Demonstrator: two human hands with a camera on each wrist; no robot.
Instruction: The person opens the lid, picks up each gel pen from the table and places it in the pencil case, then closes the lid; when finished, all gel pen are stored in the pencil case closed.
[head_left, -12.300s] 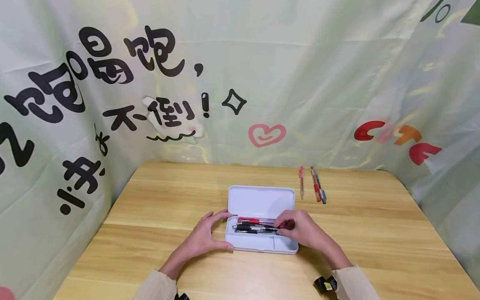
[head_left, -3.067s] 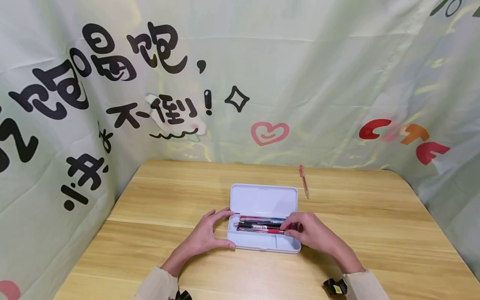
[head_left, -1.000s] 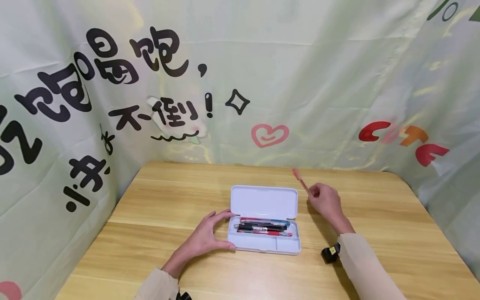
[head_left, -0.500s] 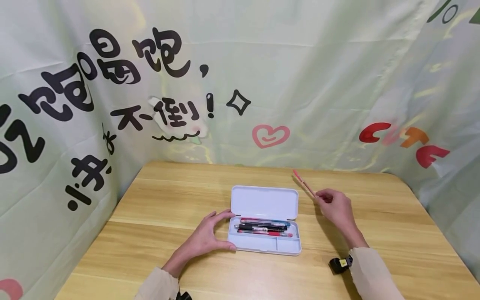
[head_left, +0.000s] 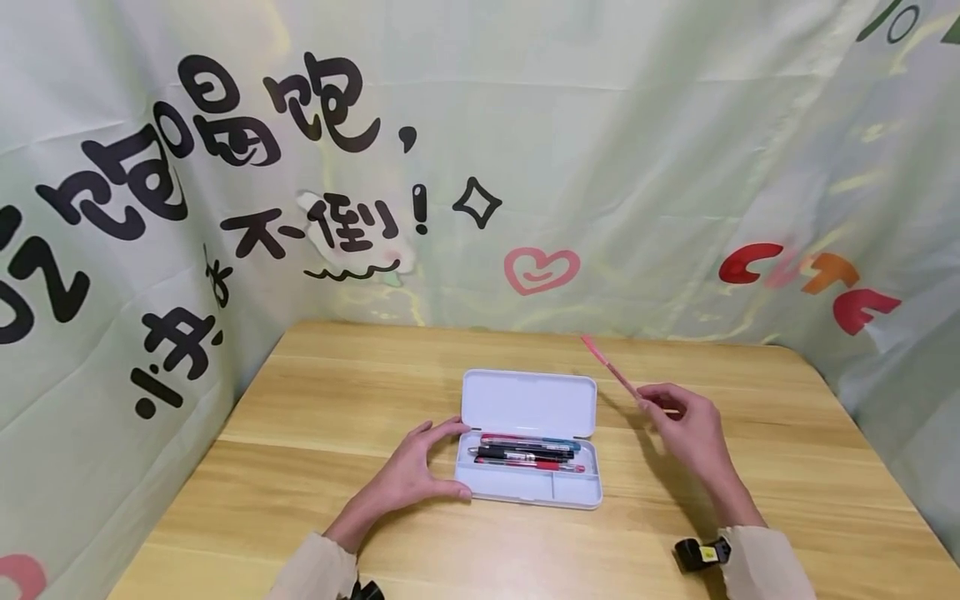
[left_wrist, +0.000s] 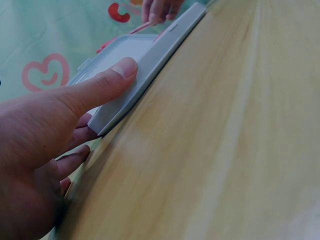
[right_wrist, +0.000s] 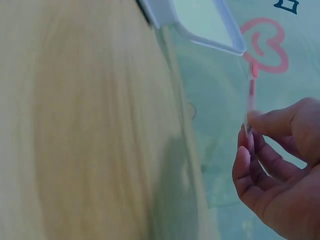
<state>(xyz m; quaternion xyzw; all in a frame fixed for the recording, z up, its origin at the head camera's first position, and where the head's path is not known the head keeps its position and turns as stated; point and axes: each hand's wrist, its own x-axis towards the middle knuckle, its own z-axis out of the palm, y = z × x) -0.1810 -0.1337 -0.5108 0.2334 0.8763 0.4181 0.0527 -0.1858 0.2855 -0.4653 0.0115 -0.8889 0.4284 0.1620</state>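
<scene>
My right hand [head_left: 693,425] pinches a slim pink pen [head_left: 613,369] by one end, above the table and right of the white pencil case [head_left: 528,404]. In the right wrist view, thumb and fingertips meet on the clear barrel of the pen [right_wrist: 251,90], its pink end pointing away. The case lies open, its lid tipped back. Several pens [head_left: 525,454], black, red and blue-tipped, lie side by side in its long rear compartment. My left hand [head_left: 412,467] holds the case's left end, thumb at the front edge and fingers at the back, also visible in the left wrist view.
The wooden table [head_left: 337,383] runs back to a pale printed curtain [head_left: 637,167] with black lettering and a pink heart. In front of the pens, the case has two smaller compartments. Black wrist cameras [head_left: 701,553] sit at the cuffs.
The red and blue-tipped pens that lay at the back right are now in the case. My right hand has lifted the pink pen and drawn back toward me; the left has kept its place.
</scene>
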